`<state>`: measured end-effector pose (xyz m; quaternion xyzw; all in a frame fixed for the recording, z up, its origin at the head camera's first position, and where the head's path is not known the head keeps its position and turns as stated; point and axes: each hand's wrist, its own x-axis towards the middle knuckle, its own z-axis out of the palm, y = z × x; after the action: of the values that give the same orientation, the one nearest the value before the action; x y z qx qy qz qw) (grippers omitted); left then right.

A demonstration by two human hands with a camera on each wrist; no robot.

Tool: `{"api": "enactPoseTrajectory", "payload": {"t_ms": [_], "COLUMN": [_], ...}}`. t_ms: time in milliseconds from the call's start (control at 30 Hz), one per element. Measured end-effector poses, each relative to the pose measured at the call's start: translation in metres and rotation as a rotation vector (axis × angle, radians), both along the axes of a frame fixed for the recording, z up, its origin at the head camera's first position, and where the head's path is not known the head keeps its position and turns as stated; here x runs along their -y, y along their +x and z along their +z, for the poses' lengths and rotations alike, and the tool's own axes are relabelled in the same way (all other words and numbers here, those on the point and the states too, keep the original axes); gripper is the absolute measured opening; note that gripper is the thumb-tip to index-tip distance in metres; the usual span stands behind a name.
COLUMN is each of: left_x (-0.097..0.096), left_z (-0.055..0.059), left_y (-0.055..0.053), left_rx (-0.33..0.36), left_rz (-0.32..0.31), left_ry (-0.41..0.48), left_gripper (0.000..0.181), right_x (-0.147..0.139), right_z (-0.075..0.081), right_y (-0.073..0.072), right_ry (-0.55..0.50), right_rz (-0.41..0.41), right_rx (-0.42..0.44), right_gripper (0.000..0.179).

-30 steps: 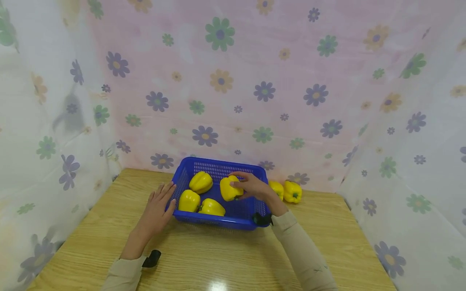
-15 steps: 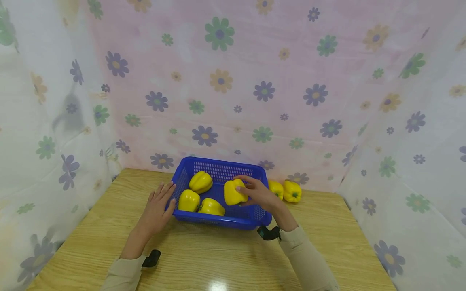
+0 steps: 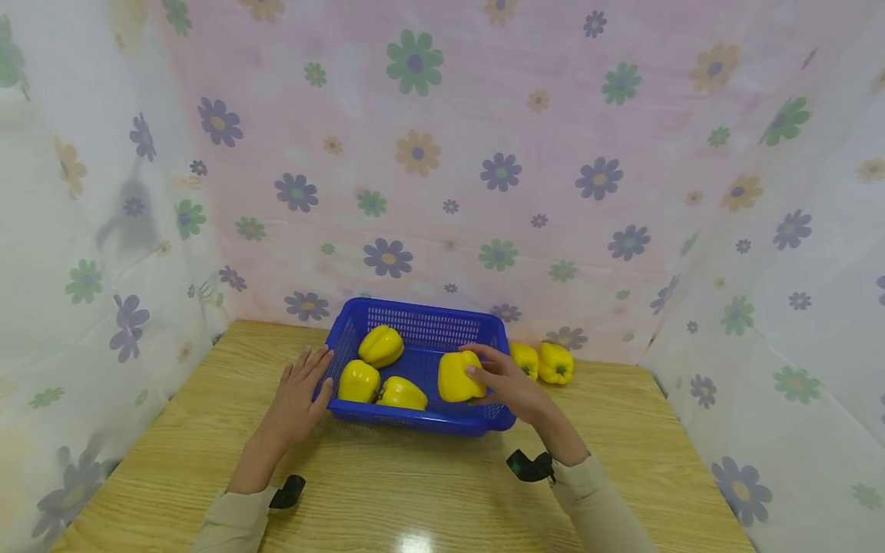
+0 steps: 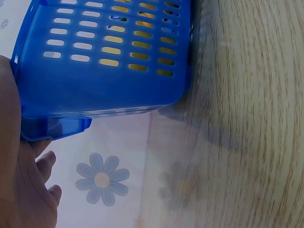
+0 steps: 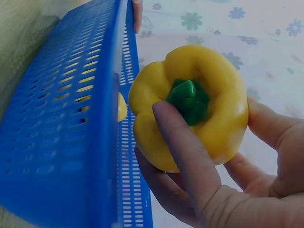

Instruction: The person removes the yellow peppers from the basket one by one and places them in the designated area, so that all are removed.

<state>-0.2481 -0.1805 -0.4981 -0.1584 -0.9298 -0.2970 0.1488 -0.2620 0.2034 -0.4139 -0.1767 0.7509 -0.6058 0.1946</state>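
My right hand (image 3: 508,382) grips a yellow bell pepper (image 3: 458,378) over the right part of a blue plastic basket (image 3: 422,418). In the right wrist view, thumb and fingers wrap around this pepper (image 5: 223,109), its green stem facing the camera. Three other yellow peppers lie inside the basket: one at the back left (image 3: 381,347), one at the front left (image 3: 359,382) and one at the front (image 3: 402,393). My left hand (image 3: 293,395) rests with extended fingers on the basket's left rim. The left wrist view has its fingers (image 4: 45,166) by the rim's lip.
Two more yellow peppers sit on the wooden table (image 3: 387,484) just right of the basket, one partly hidden behind it (image 3: 527,361) and the other beside it (image 3: 556,364). A flower-printed cloth (image 3: 449,153) encloses the table at the back and sides.
My right hand has moved the held pepper rightward and toward me within the basket's outline, turning its stem out of the head view. The left hand and basket have stayed put.
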Motion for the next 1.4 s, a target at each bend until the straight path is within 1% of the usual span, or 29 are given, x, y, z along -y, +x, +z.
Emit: {"api": "enactPoseTrajectory", "payload": {"t_ms": [67, 200, 467, 567, 733, 900, 1067, 1133, 1200, 1267, 1333, 1400], "left_x": [0.000, 0.000, 0.000, 0.000, 0.001, 0.000, 0.000, 0.000, 0.000, 0.000, 0.000, 0.000], "left_z": [0.000, 0.000, 0.000, 0.000, 0.000, 0.000, -0.001, 0.000, 0.000, 0.000, 0.000, 0.000], "left_y": [0.000, 0.000, 0.001, 0.001, 0.001, 0.001, 0.000, 0.000, 0.000, 0.000, 0.000, 0.001], "left_rx": [-0.002, -0.006, -0.001, 0.003, 0.002, -0.009, -0.013, -0.014, -0.013, -0.010, -0.007, -0.005], "left_rz": [-0.002, -0.006, -0.009, -0.009, -0.008, -0.009, -0.009, -0.009, -0.007, -0.006, -0.005, -0.005], "left_ry": [0.001, 0.006, 0.014, 0.016, 0.008, 0.005, 0.008, 0.008, 0.008, 0.006, 0.006, 0.005], "left_gripper": [0.052, 0.052, 0.052, 0.052, 0.052, 0.052, 0.052, 0.052, 0.052, 0.052, 0.052, 0.052], "right_x": [-0.004, -0.013, -0.037, -0.047, -0.065, -0.086, -0.109, -0.119, -0.128, -0.137, -0.145, -0.150], "right_z": [-0.002, -0.006, -0.013, -0.016, -0.020, -0.025, -0.036, -0.041, -0.047, -0.053, -0.058, -0.063], "right_y": [0.005, 0.015, 0.036, 0.042, 0.051, 0.057, 0.059, 0.060, 0.060, 0.060, 0.060, 0.060], "right_ry": [-0.002, 0.004, -0.007, -0.033, -0.077, -0.141, -0.232, -0.261, -0.277, -0.271, -0.244, -0.193], "right_rz": [-0.005, -0.020, -0.052, -0.070, -0.078, -0.063, 0.005, 0.016, 0.003, -0.030, -0.069, -0.114], "right_rx": [0.011, 0.006, -0.041, -0.032, -0.004, 0.014, 0.047, 0.062, 0.083, 0.101, 0.122, 0.130], "right_gripper": [0.057, 0.057, 0.054, 0.053, 0.055, 0.051, 0.044, 0.043, 0.041, 0.040, 0.040, 0.038]}}
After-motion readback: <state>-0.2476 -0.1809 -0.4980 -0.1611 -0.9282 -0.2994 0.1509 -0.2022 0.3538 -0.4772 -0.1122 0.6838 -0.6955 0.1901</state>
